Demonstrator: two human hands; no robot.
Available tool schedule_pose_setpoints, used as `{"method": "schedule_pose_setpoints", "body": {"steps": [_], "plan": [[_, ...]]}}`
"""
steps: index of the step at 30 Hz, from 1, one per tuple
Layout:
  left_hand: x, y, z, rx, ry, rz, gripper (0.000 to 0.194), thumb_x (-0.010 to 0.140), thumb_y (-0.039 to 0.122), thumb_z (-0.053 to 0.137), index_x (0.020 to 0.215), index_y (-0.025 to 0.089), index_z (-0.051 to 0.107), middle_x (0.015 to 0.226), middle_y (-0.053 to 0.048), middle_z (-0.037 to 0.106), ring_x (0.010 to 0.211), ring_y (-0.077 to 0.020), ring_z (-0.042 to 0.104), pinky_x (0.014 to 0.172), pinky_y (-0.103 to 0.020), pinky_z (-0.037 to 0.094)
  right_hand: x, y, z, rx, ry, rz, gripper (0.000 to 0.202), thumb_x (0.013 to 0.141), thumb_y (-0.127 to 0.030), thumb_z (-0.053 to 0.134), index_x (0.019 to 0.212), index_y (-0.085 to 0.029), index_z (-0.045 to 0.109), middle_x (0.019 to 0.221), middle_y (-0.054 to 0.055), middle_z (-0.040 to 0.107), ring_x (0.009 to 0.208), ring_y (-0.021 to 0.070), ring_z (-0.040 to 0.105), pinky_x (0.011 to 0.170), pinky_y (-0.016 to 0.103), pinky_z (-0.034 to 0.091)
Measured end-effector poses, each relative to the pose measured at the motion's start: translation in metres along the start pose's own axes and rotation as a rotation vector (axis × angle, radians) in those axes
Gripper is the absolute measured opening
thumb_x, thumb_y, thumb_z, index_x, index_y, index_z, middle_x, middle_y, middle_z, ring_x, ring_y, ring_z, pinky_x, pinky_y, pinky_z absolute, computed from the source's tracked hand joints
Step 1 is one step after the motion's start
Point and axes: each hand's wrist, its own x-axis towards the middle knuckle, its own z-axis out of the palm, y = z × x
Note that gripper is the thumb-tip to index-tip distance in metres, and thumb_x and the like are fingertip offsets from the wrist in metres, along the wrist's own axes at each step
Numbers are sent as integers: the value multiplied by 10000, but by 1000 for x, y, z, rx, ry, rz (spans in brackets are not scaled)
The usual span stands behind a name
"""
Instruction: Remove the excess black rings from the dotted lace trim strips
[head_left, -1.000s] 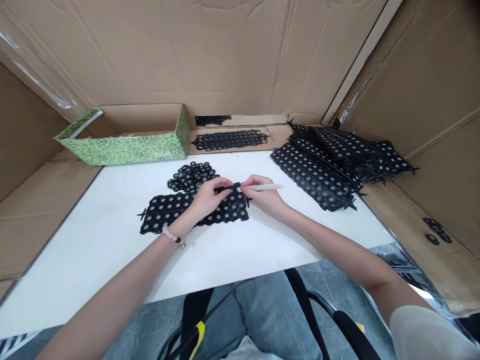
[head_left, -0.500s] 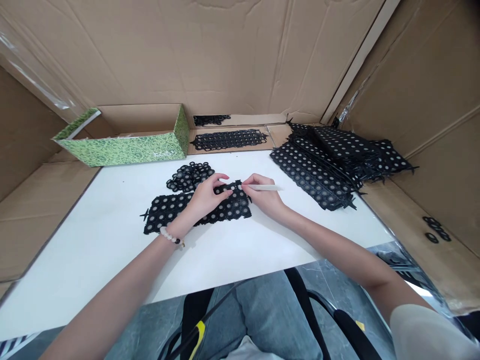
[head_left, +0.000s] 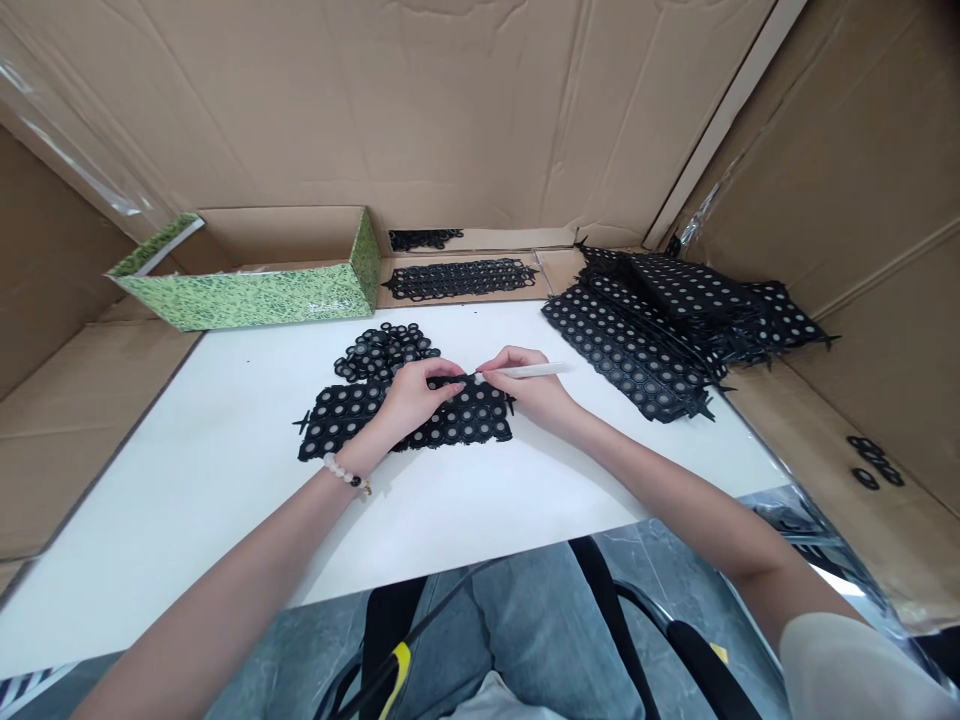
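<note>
A black sheet with rows of pale round dots point(head_left: 474, 420) lies on the white table in front of me. My left hand point(head_left: 420, 395) pinches its far edge between thumb and fingers, the wrist crossing over the sheet. My right hand point(head_left: 529, 385) grips a slim white pen-like tool point(head_left: 541, 370), its tip at the sheet's far edge close to my left fingertips. What the tip touches is too small to make out. Just behind the sheet sits a pile of loose black rings point(head_left: 382, 350).
Similar dotted black sheets point(head_left: 637, 320) are stacked at the right. A green patterned box point(head_left: 255, 298) stands at the back left. Another black perforated sheet point(head_left: 461, 279) lies on cardboard at the back. Several black rings point(head_left: 874, 460) rest on cardboard at the far right. Cardboard walls point(head_left: 480, 110) surround the table.
The dotted sheet has shifted slightly right, and its far edge now sits lower in view. The white tool has tilted a little, its rear end rising. Both hands keep their grips.
</note>
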Motion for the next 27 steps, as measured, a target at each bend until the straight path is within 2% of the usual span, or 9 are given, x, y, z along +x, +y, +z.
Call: {"method": "schedule_pose_setpoints", "body": {"steps": [4, 8, 15, 18, 21, 24, 27], "plan": [[0, -1, 2, -125, 15, -25, 337, 694, 328, 744, 995, 203, 656, 1118, -82, 734, 1012, -260, 704, 975, -426, 509, 0, 0, 1, -39, 6, -8, 127, 782, -317, 692, 797, -191, 693, 842, 31, 738, 751, 163, 639, 695, 281, 461], [-1, 0, 3, -163, 15, -52, 378, 688, 308, 753, 1029, 201, 631, 1192, -83, 699, 1023, -249, 704, 961, -409, 522, -2, 3, 5, -138, 41, -50, 114, 802, -317, 660, 807, -207, 685, 805, 8, 720, 710, 157, 610, 656, 276, 435], [-1, -1, 1, -165, -23, -92, 428, 693, 316, 754, 1089, 203, 636, 1119, -81, 731, 1050, -264, 701, 971, -415, 518, -4, 5, 9, -216, 85, -88, 103, 817, -307, 637, 783, -218, 677, 748, -2, 696, 685, 160, 597, 633, 282, 421], [4, -5, -8, 29, -20, -89, 375, 666, 351, 770, 1007, 215, 693, 1088, -79, 747, 1047, -295, 692, 976, -435, 505, -2, 1, 2, -170, 79, -54, 109, 799, -307, 658, 763, -207, 684, 737, 9, 704, 681, 165, 611, 633, 285, 431], [7, -7, -15, 165, -48, -76, 228, 669, 393, 757, 818, 224, 727, 935, -62, 767, 976, -312, 694, 961, -445, 499, 2, -3, -4, -39, 38, -27, 116, 772, -309, 688, 741, -198, 686, 867, 40, 749, 810, 188, 674, 736, 306, 488], [6, -5, -14, 132, -75, -20, 217, 696, 425, 732, 784, 227, 727, 886, -49, 761, 935, -292, 691, 939, -427, 504, 4, -4, -6, 40, 3, -42, 113, 740, -299, 720, 722, -195, 681, 1031, 56, 753, 990, 208, 684, 879, 335, 494], [3, -2, -9, 91, -65, 10, 214, 718, 415, 714, 797, 216, 719, 892, -52, 758, 930, -278, 686, 934, -422, 508, 4, -2, -4, 25, -12, -10, 107, 751, -295, 708, 749, -190, 688, 956, 51, 752, 900, 191, 685, 822, 320, 493]]}}
